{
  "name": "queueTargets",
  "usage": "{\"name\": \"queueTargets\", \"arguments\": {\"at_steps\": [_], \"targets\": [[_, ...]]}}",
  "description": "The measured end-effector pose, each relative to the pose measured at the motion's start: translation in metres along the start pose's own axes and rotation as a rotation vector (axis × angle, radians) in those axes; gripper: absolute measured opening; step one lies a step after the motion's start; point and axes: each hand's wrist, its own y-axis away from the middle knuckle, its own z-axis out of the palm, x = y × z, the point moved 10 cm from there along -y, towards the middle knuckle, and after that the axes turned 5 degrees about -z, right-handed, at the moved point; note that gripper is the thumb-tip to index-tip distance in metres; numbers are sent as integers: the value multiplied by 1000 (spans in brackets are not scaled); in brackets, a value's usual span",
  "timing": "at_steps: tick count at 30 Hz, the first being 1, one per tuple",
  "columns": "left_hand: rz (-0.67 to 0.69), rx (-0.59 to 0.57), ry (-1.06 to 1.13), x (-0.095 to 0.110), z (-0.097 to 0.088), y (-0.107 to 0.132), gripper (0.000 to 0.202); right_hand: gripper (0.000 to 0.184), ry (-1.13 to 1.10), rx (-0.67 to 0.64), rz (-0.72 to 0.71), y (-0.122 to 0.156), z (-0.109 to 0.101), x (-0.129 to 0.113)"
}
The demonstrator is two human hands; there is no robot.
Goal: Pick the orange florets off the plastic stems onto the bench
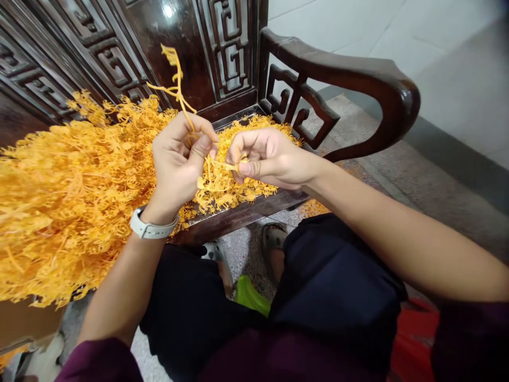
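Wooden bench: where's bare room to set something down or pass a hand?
Pass a hand: opening between curved armrest and its fretwork. Set down: floor seen between right forearm and baseboard. Crowded: bench seat, heaped with orange-yellow sprigs.

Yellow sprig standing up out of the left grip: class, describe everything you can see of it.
The sprig is thin, yellow-orange and looks like plastic. Its stem forks above the left grip, which holds it: one branch rises to a bent tip, another reaches sideways. It leans slightly, in front of the dark carved bench back. The left grip hides whether the strand reaching the right grip belongs to it.
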Motion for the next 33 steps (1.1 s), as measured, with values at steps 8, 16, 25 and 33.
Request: {"name": "queueTargets", "arguments": {"at_steps": [8, 16, 25, 33], "targets": [[-93, -31, -215, -1, 3, 19, 24, 38, 12, 244, 70, 11, -17, 4], [-175, 0, -288, -8, -2, 21, 22, 43, 11, 325, 76, 12, -16, 1], [-100, -6, -268, -9, 3, 19, 25, 36, 70, 354, 27, 10, -23, 1], [-99, -13, -218, -20, -1, 16, 33, 41, 125, 280, 17, 9, -21, 2]]}}
